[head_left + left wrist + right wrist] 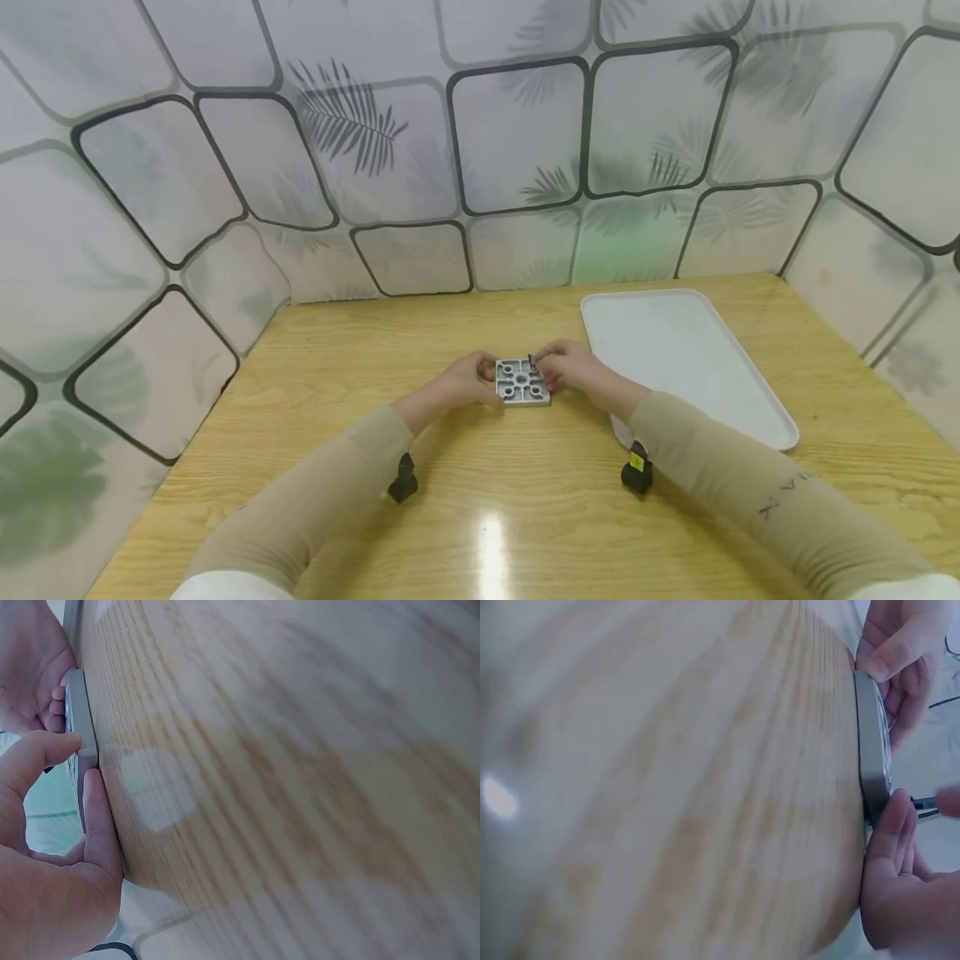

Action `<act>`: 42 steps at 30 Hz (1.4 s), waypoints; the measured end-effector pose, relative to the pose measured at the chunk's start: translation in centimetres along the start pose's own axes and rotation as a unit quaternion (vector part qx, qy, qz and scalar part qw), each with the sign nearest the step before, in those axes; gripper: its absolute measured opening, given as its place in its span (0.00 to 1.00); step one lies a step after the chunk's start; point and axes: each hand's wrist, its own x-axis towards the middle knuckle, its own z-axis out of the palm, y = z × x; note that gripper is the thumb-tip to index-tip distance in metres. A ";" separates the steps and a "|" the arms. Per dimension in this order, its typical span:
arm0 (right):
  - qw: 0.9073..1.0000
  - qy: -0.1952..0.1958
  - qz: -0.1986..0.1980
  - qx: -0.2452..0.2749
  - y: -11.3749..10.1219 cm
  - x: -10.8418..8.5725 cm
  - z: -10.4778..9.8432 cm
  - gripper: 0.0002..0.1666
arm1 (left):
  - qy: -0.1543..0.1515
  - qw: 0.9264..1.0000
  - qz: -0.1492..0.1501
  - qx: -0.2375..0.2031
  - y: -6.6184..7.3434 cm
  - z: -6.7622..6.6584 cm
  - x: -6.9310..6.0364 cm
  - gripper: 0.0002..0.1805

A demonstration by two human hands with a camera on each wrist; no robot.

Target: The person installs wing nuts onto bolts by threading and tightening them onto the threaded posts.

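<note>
A square grey metal plate point(522, 392) with ribs and several round holes lies face up on the wooden table. At its left side my left hand point(468, 381) grips it. In the left wrist view the thumb point(61, 748) sits on a corner and a finger point(99, 817) lies along the edge. My right hand point(573, 367) is at the plate's far right corner and pinches a small dark screw-like piece point(532, 361), upright over the corner hole. The right wrist view shows this dark piece point(924, 803) between thumb and fingers; its lower end is hidden.
A white rectangular tray point(675, 358) lies right of the plate, partly behind the right forearm. The wooden table point(450, 517) meets a patterned cloth wall point(525, 142) at the back and sides. Dark wrist devices hang under both forearms.
</note>
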 end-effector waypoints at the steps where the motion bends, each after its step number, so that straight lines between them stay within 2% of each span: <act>1: 1.000 -0.005 0.000 0.020 0.1 0.0 -0.1 0.25 | 0.001 1.000 0.000 0.001 0.0 0.0 0.0 0.45; 5: 0.998 -0.016 -0.002 0.064 0.4 0.0 -0.3 0.25 | 0.004 1.000 -0.003 0.007 0.1 0.0 0.1 0.45; 11: 0.998 -0.017 -0.006 0.052 0.7 0.3 -0.4 0.22 | 0.000 1.000 0.000 0.005 0.1 0.0 0.0 0.46; 23: 0.999 -0.032 -0.008 0.039 0.6 0.2 -0.6 0.25 | 0.002 1.000 0.003 0.002 0.0 -0.1 0.1 0.45; 31: 0.999 -0.019 -0.004 0.033 0.6 0.3 -0.4 0.25 | 0.001 1.000 0.002 0.011 -0.2 0.0 0.4 0.46; 42: 1.000 -0.002 -0.001 0.012 0.5 0.2 -0.1 0.21 | -0.001 1.000 0.001 0.002 -0.2 0.0 0.2 0.45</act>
